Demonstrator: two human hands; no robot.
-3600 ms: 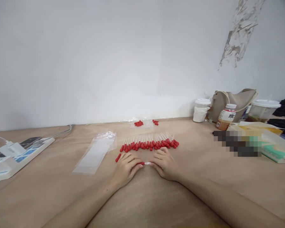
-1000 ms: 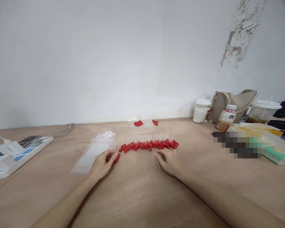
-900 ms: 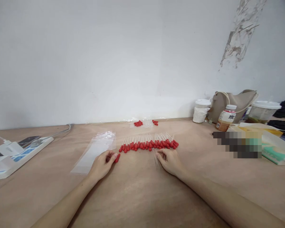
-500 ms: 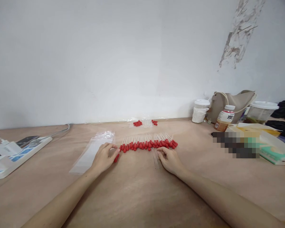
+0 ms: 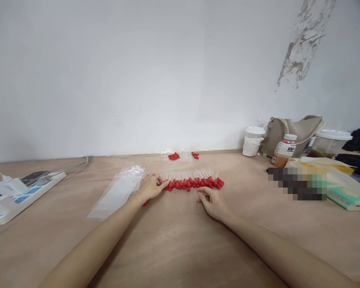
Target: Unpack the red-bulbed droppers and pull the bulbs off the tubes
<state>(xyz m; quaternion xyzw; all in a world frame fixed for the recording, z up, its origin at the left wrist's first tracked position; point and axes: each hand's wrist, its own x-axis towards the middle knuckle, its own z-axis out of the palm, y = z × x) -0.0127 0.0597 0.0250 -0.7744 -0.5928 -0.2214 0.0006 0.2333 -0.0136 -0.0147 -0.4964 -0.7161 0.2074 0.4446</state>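
A row of several glass droppers with red rubber bulbs (image 5: 195,182) lies across the wooden table (image 5: 180,248). My left hand (image 5: 150,186) rests on the row's left end, its fingers extended onto the red bulbs. A loose red bulb (image 5: 145,203) peeks out below my left wrist. Just in front of the row's middle, my right hand (image 5: 211,200) lies with fingers curled at some bare glass tubes (image 5: 195,197) lying on the table.
Clear plastic bags (image 5: 117,191) lie left of the row. More red bulbs in a bag (image 5: 180,156) sit by the wall. At the left edge are a power strip (image 5: 24,192) and a phone (image 5: 34,177). Cups (image 5: 253,140), a bottle (image 5: 283,150), a bag (image 5: 294,129) and books (image 5: 345,188) crowd the right.
My left hand moved from the loose red bulb up and right onto the left end of the dropper row. My right hand stayed by the glass tubes.
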